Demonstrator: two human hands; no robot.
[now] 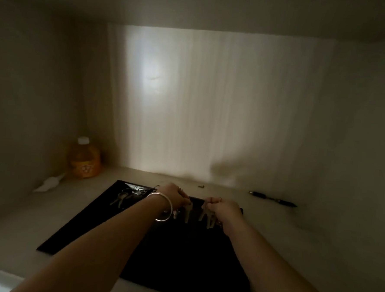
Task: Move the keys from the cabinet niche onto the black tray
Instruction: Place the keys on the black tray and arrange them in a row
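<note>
Both hands, left [176, 198] and right [222, 209], are pinching keys [208, 218] over the tray [80, 231], each grip needing to loosen next.

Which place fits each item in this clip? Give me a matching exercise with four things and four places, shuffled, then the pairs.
Things:
1. bottle
2. pen
3. key bunch
4. bracelet

Places:
A. far left corner of the black tray
B. on the left wrist
C. niche floor, right of the tray
D. back left corner of the niche

Pairs: 1-D, 2-C, 3-A, 4-B
</note>
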